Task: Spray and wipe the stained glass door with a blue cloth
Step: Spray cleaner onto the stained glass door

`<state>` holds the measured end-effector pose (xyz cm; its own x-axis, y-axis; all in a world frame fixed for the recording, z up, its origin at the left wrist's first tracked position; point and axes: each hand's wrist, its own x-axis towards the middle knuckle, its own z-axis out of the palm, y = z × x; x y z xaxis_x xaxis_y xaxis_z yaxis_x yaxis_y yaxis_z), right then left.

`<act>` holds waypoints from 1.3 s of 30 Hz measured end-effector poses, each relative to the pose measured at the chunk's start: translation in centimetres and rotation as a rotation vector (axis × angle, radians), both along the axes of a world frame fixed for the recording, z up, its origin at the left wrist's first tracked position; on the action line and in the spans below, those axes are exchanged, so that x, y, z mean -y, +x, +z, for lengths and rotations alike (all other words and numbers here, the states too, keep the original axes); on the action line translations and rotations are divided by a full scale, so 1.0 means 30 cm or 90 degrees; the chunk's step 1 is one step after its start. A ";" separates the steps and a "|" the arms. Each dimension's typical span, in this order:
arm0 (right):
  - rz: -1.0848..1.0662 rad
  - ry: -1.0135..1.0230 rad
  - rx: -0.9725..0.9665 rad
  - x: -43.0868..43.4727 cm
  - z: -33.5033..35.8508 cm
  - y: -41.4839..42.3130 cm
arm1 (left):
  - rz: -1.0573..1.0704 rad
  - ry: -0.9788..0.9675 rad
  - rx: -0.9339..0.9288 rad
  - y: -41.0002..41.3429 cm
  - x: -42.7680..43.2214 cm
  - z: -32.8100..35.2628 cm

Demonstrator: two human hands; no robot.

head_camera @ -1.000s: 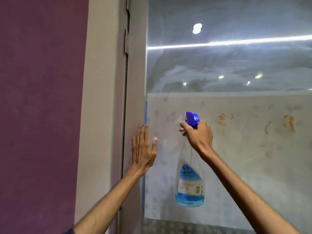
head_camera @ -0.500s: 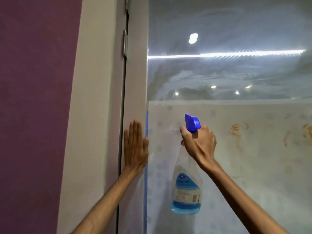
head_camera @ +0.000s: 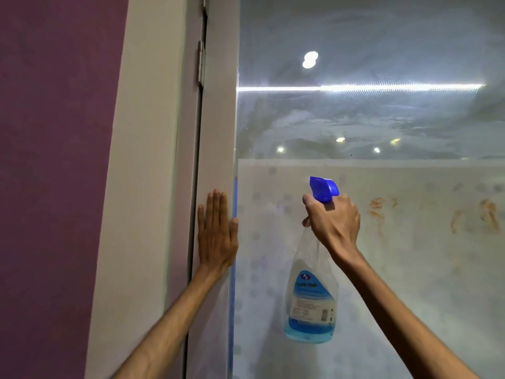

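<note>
Our right hand (head_camera: 334, 222) grips the spray bottle (head_camera: 311, 296) by its blue trigger head, nozzle aimed left at the glass door (head_camera: 355, 119); our left hand (head_camera: 217, 233) lies flat and open on the door frame (head_camera: 218, 132). The rusty stains (head_camera: 377, 209) sit right of the nozzle, so spray may miss them. No blue cloth shows.

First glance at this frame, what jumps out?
The right hand holds a clear spray bottle with a blue trigger head up against the glass door, centre frame. Orange-brown stains smear the frosted band to its right. The left hand lies flat on the door frame.
</note>
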<state>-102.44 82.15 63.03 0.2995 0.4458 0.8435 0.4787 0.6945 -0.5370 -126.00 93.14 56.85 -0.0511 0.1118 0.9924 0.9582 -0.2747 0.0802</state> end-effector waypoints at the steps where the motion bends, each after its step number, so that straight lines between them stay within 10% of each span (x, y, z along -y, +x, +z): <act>1: 0.004 0.003 -0.015 -0.002 -0.005 0.012 | 0.005 -0.001 0.004 0.002 0.000 0.002; 39: 0.036 -0.056 -0.031 -0.039 -0.067 0.815 | -0.038 -0.142 -0.067 1.053 -0.041 -0.199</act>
<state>-77.98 83.32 61.02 0.3112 0.5352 0.7853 0.4114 0.6691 -0.6190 -94.39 94.38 50.87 0.0642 0.3283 0.9424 0.9473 -0.3169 0.0459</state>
